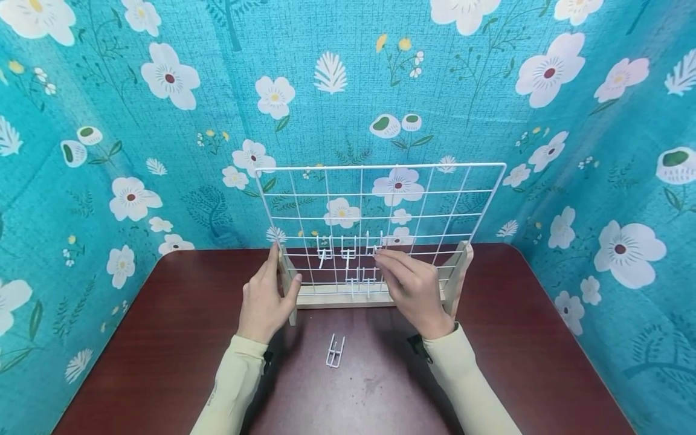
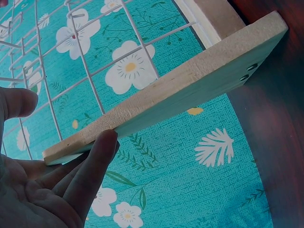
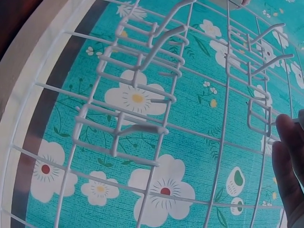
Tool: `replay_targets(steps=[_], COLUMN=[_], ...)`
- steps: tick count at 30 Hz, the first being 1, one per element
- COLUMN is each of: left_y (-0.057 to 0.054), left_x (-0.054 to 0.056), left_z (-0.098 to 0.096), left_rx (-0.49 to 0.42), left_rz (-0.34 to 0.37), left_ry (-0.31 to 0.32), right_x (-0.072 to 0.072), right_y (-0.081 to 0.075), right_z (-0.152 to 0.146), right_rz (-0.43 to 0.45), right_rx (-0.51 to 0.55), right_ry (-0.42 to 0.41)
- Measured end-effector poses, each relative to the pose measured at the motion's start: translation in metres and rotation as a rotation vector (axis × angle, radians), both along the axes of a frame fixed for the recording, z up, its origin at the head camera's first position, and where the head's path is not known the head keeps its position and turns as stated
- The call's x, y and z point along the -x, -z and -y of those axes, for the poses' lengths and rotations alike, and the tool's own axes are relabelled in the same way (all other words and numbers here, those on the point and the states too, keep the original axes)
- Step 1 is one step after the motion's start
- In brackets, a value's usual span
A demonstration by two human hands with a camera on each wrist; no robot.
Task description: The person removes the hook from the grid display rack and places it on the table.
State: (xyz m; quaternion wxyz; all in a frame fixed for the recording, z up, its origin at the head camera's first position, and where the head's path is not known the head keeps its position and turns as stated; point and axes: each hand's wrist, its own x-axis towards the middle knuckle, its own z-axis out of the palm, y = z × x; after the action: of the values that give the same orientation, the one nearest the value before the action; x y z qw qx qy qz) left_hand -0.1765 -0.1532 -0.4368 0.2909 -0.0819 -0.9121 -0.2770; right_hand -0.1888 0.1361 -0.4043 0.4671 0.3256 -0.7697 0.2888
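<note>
A white wire grid [image 1: 435,165] stands upright in a wooden stand. My right hand [image 1: 415,289] pinches a white wire hook [image 3: 270,124] at the front of the grid, its fingertips covering the hook's prong. With fingers straight, my left hand [image 1: 263,305] rests along the outer side of the stand's left wooden support [image 2: 161,92]; its thumb [image 2: 21,102] is held apart on the inner side. Left of the right hand, two hooks hang side by side, including a left-hand hook [image 1: 324,254]. Lower down hang two more, among them a lower hook [image 1: 351,281].
A loose white wire hook [image 1: 335,351] lies on the dark red table [image 1: 179,338], in front of the stand and between the forearms. The stand's wooden base bar [image 1: 337,300] runs under the grid. Blue floral cloth [image 1: 217,121] surrounds the table at the back and sides.
</note>
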Motion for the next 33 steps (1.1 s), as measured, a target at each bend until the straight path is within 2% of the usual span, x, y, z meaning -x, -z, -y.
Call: replay_targets(steps=[19,29,33], left_y=[-0.001,0.002,0.001], left_x=[0.0,0.002,0.001], left_z=[0.0,0.0,0.001], left_rx=[0.005,0.001,0.003], left_rz=[0.015,-0.008,-0.003], left_ry=[-0.007,-0.002,0.001], right_x=[-0.007,-0.012,-0.012], right_y=[0.0,0.001,0.003], right_z=[0.002,0.002,0.003], right_rz=[-0.014,0.032,0.023], right_rx=[-0.034,-0.052,-0.058], right_ry=[-0.015,-0.01,-0.021])
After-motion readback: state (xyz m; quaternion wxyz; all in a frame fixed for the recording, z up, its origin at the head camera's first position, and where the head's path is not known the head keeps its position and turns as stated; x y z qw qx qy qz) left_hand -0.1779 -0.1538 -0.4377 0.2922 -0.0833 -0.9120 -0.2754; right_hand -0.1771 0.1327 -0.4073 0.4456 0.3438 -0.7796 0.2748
